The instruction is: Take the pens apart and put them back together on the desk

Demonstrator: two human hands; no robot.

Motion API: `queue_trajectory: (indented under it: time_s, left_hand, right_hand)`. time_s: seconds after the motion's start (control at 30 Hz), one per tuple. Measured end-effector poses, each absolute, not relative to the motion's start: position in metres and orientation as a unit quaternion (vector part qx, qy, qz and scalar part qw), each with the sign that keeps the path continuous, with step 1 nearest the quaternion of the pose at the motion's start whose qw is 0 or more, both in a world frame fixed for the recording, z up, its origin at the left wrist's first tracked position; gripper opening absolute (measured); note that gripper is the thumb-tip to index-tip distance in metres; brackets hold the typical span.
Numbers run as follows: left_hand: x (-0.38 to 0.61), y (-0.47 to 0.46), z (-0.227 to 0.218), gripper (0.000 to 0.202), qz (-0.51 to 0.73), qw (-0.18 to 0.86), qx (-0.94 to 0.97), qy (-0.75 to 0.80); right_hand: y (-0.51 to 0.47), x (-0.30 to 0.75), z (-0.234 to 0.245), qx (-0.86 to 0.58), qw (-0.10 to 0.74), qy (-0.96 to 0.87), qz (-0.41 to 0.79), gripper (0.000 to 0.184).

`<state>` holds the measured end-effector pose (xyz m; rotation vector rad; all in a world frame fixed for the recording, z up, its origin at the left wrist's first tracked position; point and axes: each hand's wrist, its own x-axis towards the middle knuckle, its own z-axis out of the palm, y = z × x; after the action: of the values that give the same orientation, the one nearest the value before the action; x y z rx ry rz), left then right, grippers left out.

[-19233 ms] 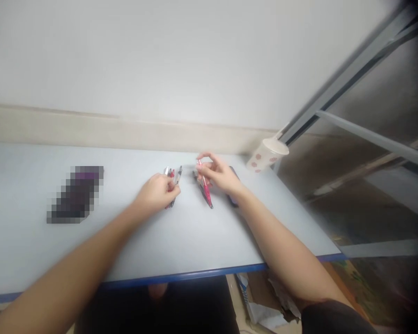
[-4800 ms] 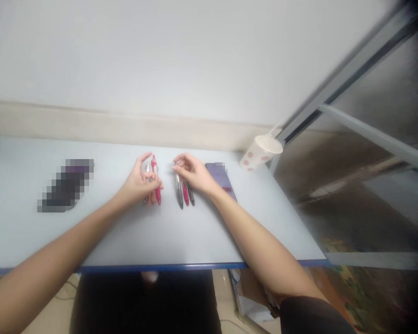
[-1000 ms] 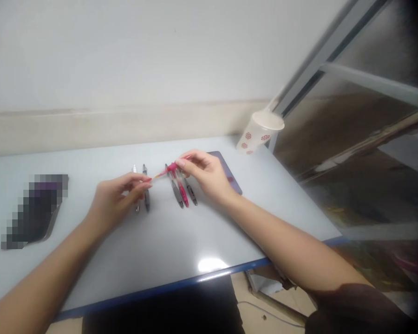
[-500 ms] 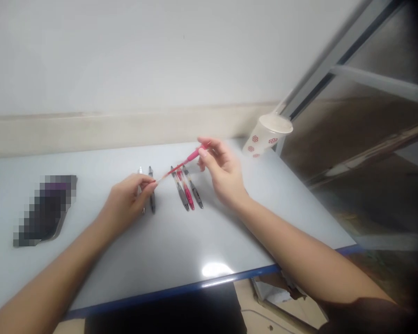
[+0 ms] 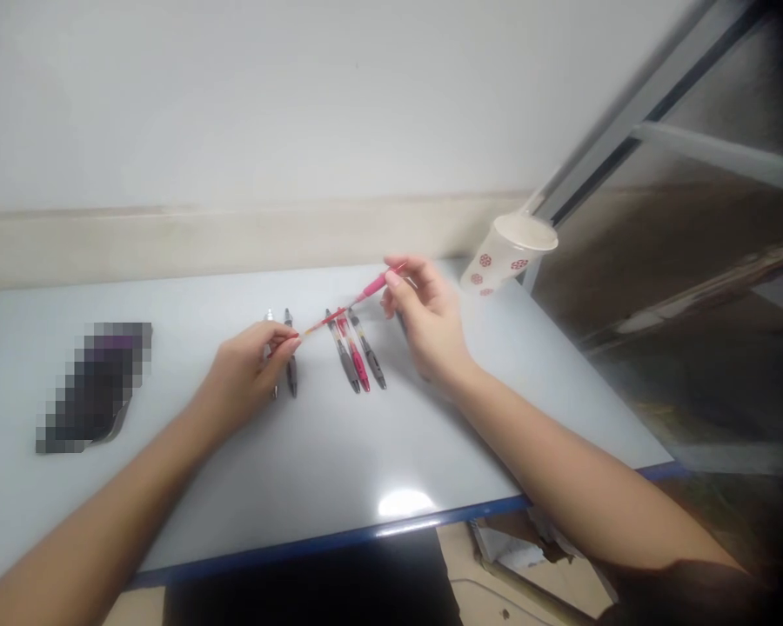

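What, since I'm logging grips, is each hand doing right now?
Left hand: closed, pinching the red refill.
Right hand: closed, holding the pink grip.

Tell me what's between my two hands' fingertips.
In the head view, a slim red rod with a pink sleeve spans from the left hand to the right hand; below it, three pens lie side by side on the table.

A thin red refill (image 5: 335, 316), yellowish beside the left hand (image 5: 244, 362) pinching it, runs in line with the pink pen barrel (image 5: 373, 285) pinched by the right hand (image 5: 431, 323).
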<state>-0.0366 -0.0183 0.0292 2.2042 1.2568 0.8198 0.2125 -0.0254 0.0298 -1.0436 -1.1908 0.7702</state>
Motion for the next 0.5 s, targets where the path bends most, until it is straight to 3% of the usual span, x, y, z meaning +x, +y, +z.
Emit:
queue_trajectory:
  time_s: [0.3, 0.5]
  left_hand:
    - [-0.035, -0.023, 0.035, 0.03, 0.299, 0.329, 0.767, 0.462]
    - [-0.033, -0.023, 0.041, 0.036, 0.306, 0.365, 0.725, 0.497]
  right_hand:
    - [-0.023, 0.216, 0.031, -0.422, 0.6, -0.473, 0.488, 0.035]
    - [-0.022, 0.218, 0.031, -0.412, 0.596, -0.476, 0.499, 0.033]
